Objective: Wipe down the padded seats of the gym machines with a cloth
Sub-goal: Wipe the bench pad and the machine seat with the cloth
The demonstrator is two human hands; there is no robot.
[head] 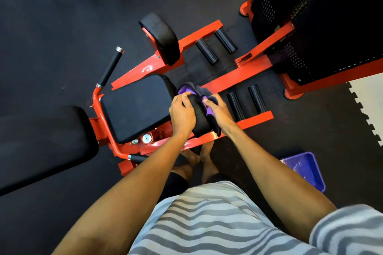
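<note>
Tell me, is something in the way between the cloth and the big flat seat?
Only the left hand, gripping the leg pad beside the seat. The right hand holds the cloth on that pad.

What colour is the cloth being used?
Purple and dark grey; the head view shows the cloth over the pad, under the right hand.

The seat pad (136, 107) is matt black padded vinyl; the frame (244, 72) is glossy orange painted metal; the cloth (209, 109) is soft purple-grey fabric; the floor (51, 16) is matt rubber.
</note>
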